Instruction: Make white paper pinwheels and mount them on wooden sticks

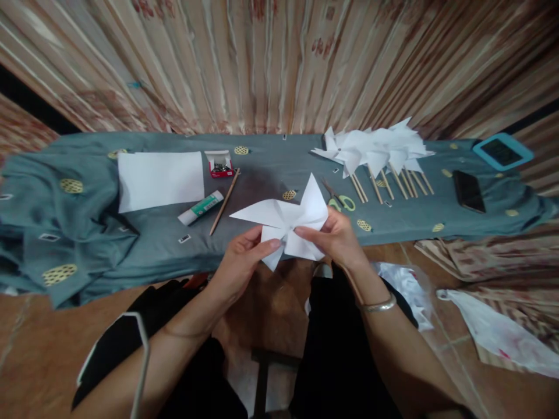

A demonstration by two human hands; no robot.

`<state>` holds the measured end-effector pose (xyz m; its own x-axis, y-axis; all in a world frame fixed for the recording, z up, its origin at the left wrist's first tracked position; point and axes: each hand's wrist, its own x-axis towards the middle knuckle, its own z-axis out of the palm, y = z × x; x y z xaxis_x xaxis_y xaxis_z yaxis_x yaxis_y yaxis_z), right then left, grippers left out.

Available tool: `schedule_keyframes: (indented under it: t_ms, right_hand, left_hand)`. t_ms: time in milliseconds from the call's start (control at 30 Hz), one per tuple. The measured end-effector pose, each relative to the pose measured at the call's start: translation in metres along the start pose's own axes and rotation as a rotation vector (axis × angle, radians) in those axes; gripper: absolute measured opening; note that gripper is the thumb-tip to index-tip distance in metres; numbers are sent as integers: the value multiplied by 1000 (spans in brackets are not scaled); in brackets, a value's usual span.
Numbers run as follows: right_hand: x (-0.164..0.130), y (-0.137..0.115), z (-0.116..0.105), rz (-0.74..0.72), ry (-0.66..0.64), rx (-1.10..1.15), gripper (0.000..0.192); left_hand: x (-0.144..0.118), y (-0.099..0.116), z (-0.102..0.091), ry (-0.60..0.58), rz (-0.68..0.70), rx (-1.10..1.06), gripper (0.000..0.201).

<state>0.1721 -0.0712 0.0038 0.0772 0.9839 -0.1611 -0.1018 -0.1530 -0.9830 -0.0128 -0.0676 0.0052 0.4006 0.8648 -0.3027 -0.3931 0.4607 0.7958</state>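
A white paper pinwheel [279, 214] is held between both hands, above the front edge of the cloth-covered table. My left hand [244, 256] pinches its lower left blade, thumb on top near the centre. My right hand [338, 235] grips the right side, its thumb pressing close to the middle where the folded points meet. No stick shows on this pinwheel. Behind and left of it lies a wooden stick [225, 202], beside a glue stick [201, 208] and an opened red box of small metal pins [219, 164]. Green-handled scissors [340, 198] lie just behind my right hand.
White paper sheets [161, 180] lie at the left of the grey-green tablecloth [262, 174]. Several finished pinwheels [379, 148] on sticks are heaped at the back right. Farther right are a dark phone [469, 191] and a blue-framed tablet [502, 151]. Plastic bags [502, 334] lie on the floor.
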Motion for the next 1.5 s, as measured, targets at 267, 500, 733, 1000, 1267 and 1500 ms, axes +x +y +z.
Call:
schedule_keyframes:
  t_ms: [267, 500, 733, 1000, 1267, 1500]
  right_hand:
    - [-10, 5, 12, -187, 27, -263, 36]
    - [-16, 8, 19, -256, 111, -463, 26]
    - [-16, 7, 27, -326, 149, -504, 24]
    - [-13, 3, 33, -351, 171, -518, 20]
    - [-14, 6, 36, -336, 178, -520, 27]
    - [-27, -6, 40, -422, 186, -576, 24]
  left_hand:
    - [6, -8, -1, 164, 4, 73, 26]
    - [4, -3, 0, 268, 70, 178, 40]
    - [6, 1, -5, 287, 192, 353, 28]
    - [11, 4, -14, 171, 286, 430, 20]
    - [11, 6, -15, 217, 340, 530, 21]
    - [2, 17, -16, 95, 584, 682, 10]
